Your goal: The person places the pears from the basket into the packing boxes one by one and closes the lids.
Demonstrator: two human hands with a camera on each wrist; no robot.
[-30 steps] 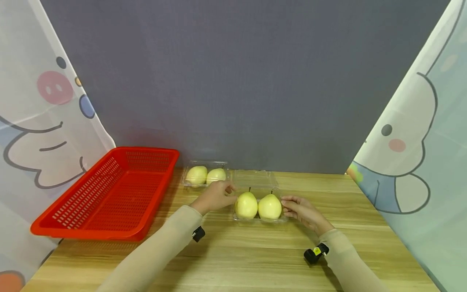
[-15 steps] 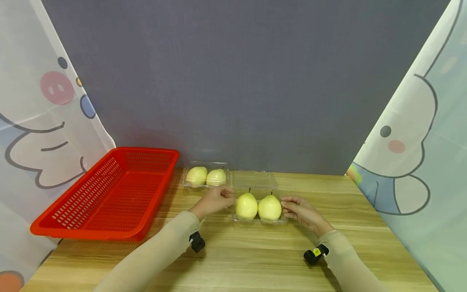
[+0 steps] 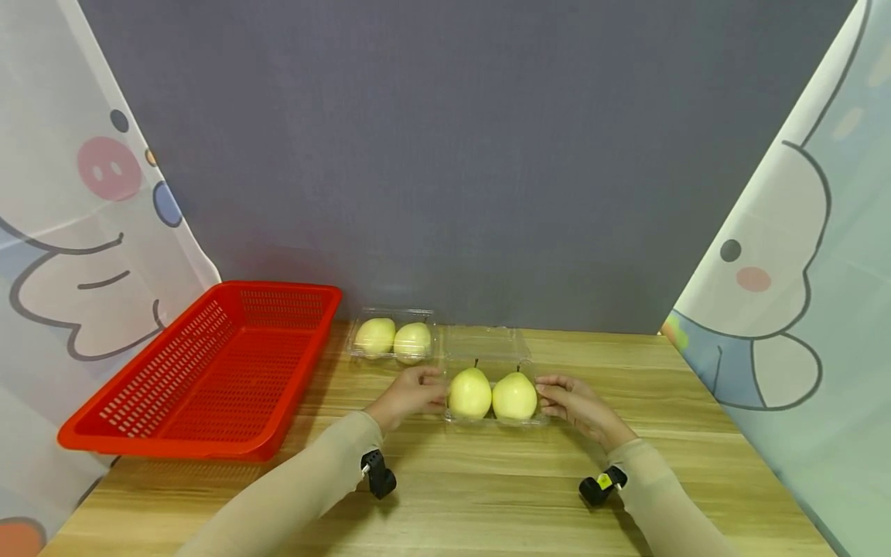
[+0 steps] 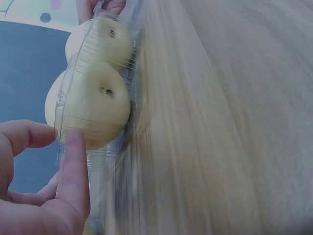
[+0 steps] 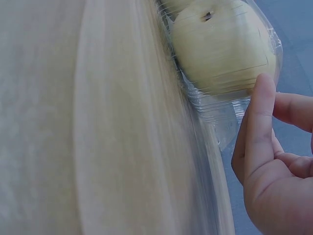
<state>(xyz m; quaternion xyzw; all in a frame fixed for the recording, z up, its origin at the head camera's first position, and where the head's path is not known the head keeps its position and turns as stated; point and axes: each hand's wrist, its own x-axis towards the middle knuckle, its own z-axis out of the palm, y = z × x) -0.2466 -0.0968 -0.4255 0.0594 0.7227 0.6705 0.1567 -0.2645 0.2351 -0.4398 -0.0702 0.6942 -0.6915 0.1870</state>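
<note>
Two yellow-green pears (image 3: 469, 393) sit side by side in a clear plastic clamshell box (image 3: 496, 422) on the wooden table, stems up in the head view. Its lid (image 3: 487, 341) is folded back behind them. My left hand (image 3: 411, 396) pinches the box's left end; in the left wrist view the thumb (image 4: 74, 156) lies along the outside and the index finger reaches the rim. At the opposite end, my right hand (image 3: 574, 404) pinches the rim, with the thumb (image 5: 261, 107) on the outer wall in the right wrist view.
Behind my left hand stands a second clear box (image 3: 358, 352) holding two pears (image 3: 376, 336). A red perforated plastic basket (image 3: 278, 402) occupies the left side of the table. A grey cloth wall (image 3: 452, 155) rises along the back edge.
My left hand has lowered from the box's upper left corner to its left end, and the fingers have come onto the rim. My right hand has stayed in place.
</note>
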